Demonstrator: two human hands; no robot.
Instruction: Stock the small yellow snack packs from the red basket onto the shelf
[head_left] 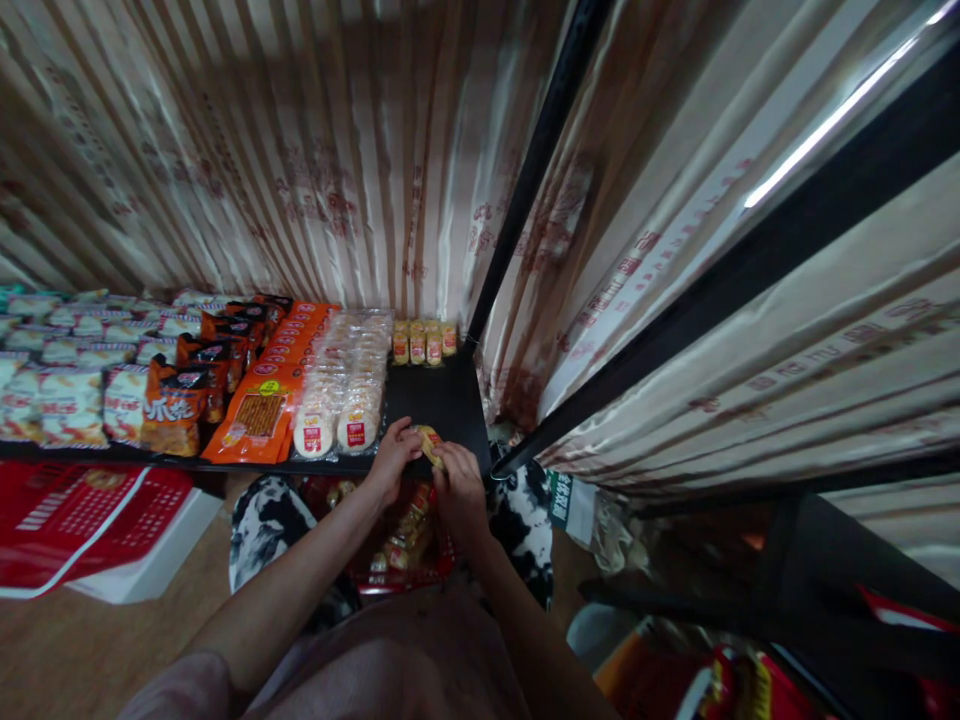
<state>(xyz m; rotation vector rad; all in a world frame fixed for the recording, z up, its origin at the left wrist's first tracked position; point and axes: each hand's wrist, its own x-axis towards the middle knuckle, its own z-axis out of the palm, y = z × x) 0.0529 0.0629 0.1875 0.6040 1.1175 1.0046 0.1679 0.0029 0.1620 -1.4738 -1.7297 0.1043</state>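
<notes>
Over the front of the black shelf [450,400], my left hand [393,462] and my right hand [461,488] pinch a small yellow snack packet [430,444] with a red label between their fingers. Similar yellow snack packets [418,342] stand grouped in the shelf's back corner. To the left of my hands lie rows of clear-wrapped round white rice crackers [356,425] with red labels. Below the hands, a red bag [409,545] holding more gold-wrapped snacks sits at my lap, partly hidden by my forearms.
Orange flat snack packs [259,415], orange-and-black bags [176,400] and white bags [71,405] fill the shelf's left side. Black poles [525,190] rise at its right corner before pleated curtains [337,150]. A red-and-white box [97,520] is at lower left.
</notes>
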